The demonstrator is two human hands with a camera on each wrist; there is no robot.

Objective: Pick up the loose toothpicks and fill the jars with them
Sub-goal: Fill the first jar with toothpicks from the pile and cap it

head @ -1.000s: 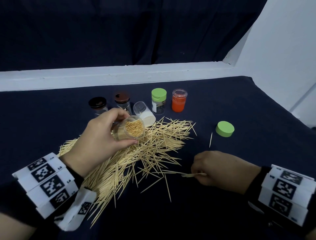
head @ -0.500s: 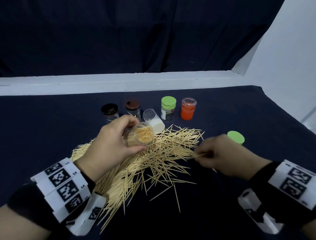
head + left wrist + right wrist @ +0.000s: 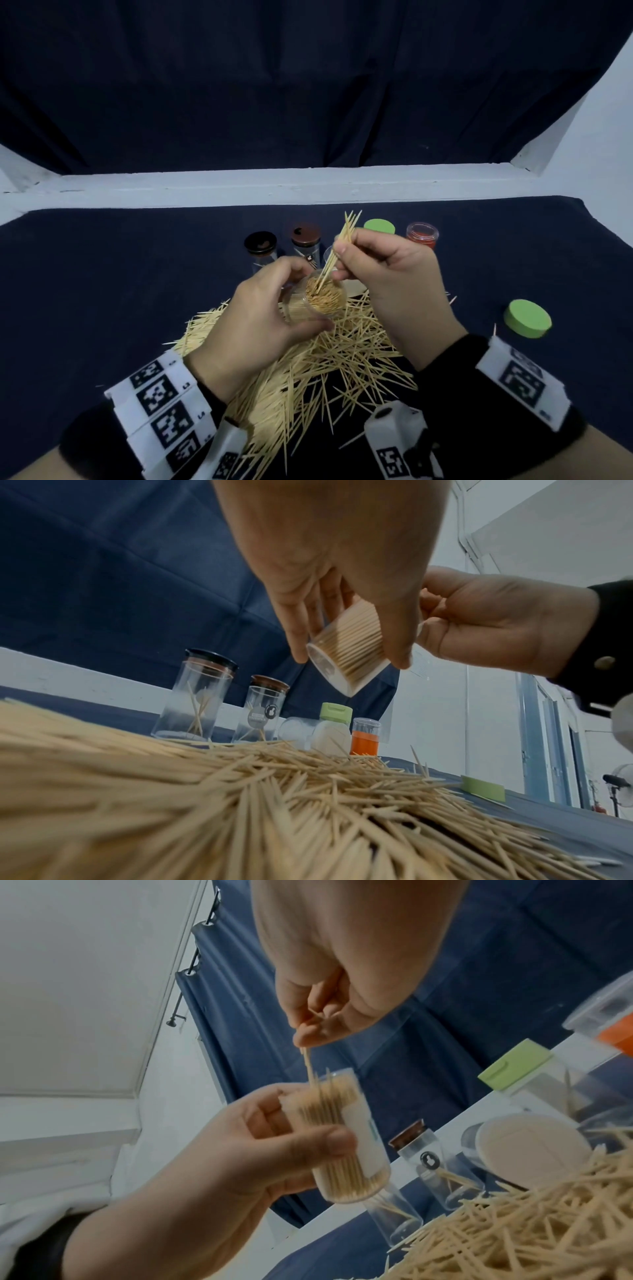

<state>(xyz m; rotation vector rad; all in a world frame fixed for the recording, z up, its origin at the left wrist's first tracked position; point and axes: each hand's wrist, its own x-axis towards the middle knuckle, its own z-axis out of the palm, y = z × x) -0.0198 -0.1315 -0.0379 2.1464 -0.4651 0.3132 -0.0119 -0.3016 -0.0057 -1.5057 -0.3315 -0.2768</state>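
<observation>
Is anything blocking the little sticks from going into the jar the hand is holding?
Nothing visible blocks them. The clear jar in the left hand has no lid, and the toothpick bunch pinched by the right hand already pokes into its mouth, though it's nearly packed.

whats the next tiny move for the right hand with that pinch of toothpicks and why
Probably ease the right hand down and let go: its small bundle of wooden toothpicks already has its tips inside the mouth of the clear plastic jar, which the left hand holds tilted and which looks nearly packed.

Dark blue tablecloth (image 3: pixel 102 291), dark blue curtain (image 3: pixel 308 85), white wall (image 3: pixel 609 137)
</observation>
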